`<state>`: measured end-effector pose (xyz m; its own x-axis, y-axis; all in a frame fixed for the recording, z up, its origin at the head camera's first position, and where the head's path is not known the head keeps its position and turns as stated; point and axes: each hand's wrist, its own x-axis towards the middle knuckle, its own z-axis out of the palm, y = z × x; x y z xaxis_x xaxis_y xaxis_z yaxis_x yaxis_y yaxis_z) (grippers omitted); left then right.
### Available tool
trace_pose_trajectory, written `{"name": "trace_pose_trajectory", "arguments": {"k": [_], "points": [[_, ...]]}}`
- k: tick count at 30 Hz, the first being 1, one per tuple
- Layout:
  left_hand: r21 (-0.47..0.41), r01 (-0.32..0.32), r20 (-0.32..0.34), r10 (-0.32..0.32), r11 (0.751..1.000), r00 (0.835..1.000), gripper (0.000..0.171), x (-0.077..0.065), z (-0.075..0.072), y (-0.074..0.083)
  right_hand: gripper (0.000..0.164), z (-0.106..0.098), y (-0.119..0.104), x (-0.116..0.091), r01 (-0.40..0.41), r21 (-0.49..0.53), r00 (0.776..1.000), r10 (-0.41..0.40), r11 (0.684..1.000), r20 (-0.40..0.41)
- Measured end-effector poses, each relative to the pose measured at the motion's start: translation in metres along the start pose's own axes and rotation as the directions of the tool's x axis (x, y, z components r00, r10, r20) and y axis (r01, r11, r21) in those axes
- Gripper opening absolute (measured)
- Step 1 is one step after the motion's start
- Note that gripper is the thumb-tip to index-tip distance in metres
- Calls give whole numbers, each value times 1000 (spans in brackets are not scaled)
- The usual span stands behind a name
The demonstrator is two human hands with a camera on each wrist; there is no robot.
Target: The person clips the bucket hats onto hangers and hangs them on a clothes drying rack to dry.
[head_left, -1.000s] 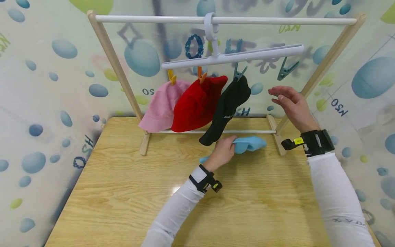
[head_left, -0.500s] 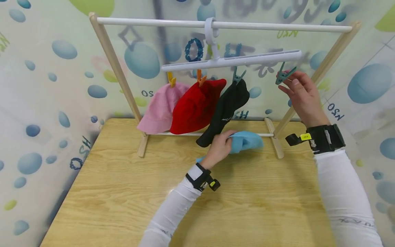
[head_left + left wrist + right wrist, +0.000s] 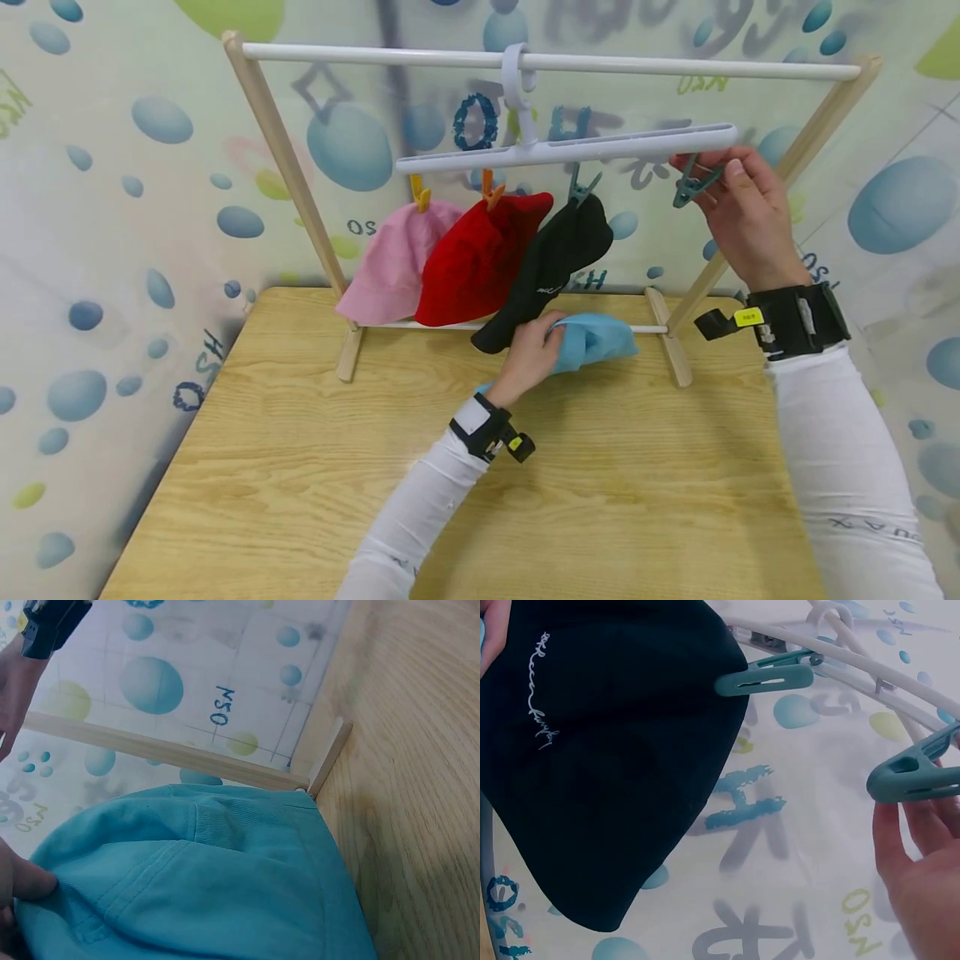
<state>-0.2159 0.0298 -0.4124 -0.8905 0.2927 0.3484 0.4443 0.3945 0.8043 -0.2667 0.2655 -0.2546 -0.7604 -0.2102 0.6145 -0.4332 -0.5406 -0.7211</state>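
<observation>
My left hand point(image 3: 534, 354) grips a light blue hat point(image 3: 596, 342) just above the table; stitched seams show on its cloth point(image 3: 225, 877) in the left wrist view. Up at the right end of the white hanger point(image 3: 600, 150), my right hand point(image 3: 746, 212) holds a green clothespin point(image 3: 693, 182) between thumb and fingers. That clothespin point(image 3: 919, 776) has no hat in it. From the hanger's other clips hang a pink hat point(image 3: 397, 267), a red hat point(image 3: 480, 262) and a black cap point(image 3: 551, 271). The black cap point(image 3: 615, 750) fills much of the right wrist view.
A rack with wooden side posts point(image 3: 288, 167) and a white top rod point(image 3: 675, 65) stands at the back of the wooden table point(image 3: 300, 467). The hanger tilts, its right end higher. A patterned wall covering point(image 3: 157, 200) surrounds the table.
My right hand has risen from below the right clothespin and taken hold of it. The left hand, with the blue hat, has shifted slightly left and up, close to the black cap.
</observation>
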Motion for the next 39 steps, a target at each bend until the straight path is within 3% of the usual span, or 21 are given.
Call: {"name": "trace_pose_trajectory", "arguments": {"k": [10,16,27,39], "points": [[10,-14,-29,14,1000,999,21,3,-2,3,19,-2,7,-5,-9,134,999,5,991,33],[-6,-25,-34,25,1000,999,20,5,-5,7,26,-4,13,-9,-25,70,999,23,997,30],[35,-27,-71,29,999,997,22,13,-8,10,34,-3,21,-17,-123,66,982,111,990,154],[48,-21,-125,27,999,992,20,19,-9,17,36,-7,26,-21,-165,-67,969,175,984,177]]}}
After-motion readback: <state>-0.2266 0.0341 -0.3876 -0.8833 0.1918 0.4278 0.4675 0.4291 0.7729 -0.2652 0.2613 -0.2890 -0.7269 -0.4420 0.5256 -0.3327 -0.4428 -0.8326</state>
